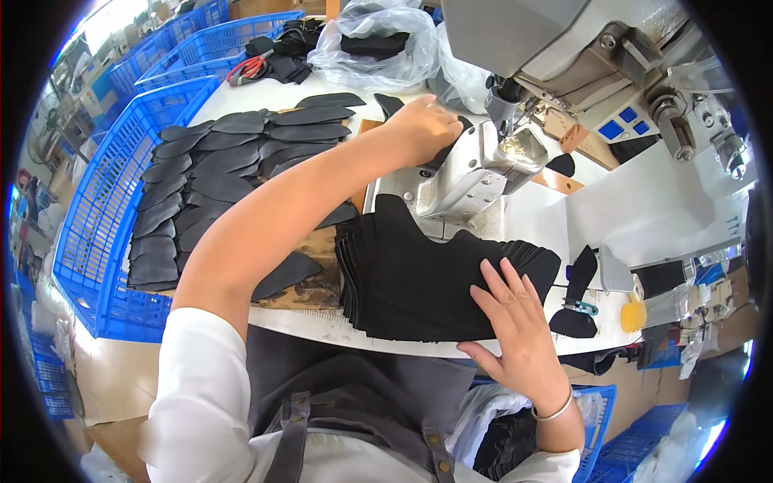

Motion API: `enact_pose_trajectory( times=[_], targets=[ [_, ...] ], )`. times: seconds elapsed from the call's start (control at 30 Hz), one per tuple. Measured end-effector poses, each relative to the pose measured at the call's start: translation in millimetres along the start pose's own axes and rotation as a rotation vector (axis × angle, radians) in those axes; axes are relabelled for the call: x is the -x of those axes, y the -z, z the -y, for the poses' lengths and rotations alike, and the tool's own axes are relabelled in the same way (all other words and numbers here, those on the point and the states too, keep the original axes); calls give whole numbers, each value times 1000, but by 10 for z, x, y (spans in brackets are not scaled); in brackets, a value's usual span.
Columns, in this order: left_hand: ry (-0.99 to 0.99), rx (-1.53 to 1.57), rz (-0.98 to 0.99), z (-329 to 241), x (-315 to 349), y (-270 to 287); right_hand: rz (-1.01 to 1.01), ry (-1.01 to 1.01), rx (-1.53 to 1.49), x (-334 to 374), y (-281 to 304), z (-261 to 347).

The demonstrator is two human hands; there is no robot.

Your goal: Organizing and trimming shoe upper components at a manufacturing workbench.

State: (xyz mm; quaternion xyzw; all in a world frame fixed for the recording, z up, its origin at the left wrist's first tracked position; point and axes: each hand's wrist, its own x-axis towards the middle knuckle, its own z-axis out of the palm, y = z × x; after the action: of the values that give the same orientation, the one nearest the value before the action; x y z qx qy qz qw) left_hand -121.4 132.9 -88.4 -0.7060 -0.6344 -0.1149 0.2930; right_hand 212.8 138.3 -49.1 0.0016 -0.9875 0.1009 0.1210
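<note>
My left arm reaches across to the sewing machine [475,181], where my left hand [423,129] is closed on a black fabric piece [389,105]. Dark edges of it show on both sides of the fist; the fingertips are partly hidden. On the near side of the machine lies a thick stack of black cut fabric pieces [427,278] with a curved upper edge. My right hand [515,322] rests on the stack's right part, fingers stretched out and palm down. To the left, overlapping rows of dark curved pads [221,187] cover a wooden board [310,290].
Blue plastic baskets [88,266] stand along the left. Red-handled scissors [250,68] and a clear plastic bag [378,48] lie at the back. Right of the stack are small thread snips [581,307] on black scraps and a yellow object [633,316]. A control panel [628,121] hangs above.
</note>
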Motion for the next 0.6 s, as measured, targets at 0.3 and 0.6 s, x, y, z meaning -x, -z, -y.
enact_pose_trajectory(
  times=[0.3, 0.6],
  targets=[
    [261, 371, 928, 249, -456, 404, 137, -117, -36, -116, 186, -65],
    [251, 288, 994, 127, -568, 402, 272, -57, -64, -320, 294, -173]
  ],
)
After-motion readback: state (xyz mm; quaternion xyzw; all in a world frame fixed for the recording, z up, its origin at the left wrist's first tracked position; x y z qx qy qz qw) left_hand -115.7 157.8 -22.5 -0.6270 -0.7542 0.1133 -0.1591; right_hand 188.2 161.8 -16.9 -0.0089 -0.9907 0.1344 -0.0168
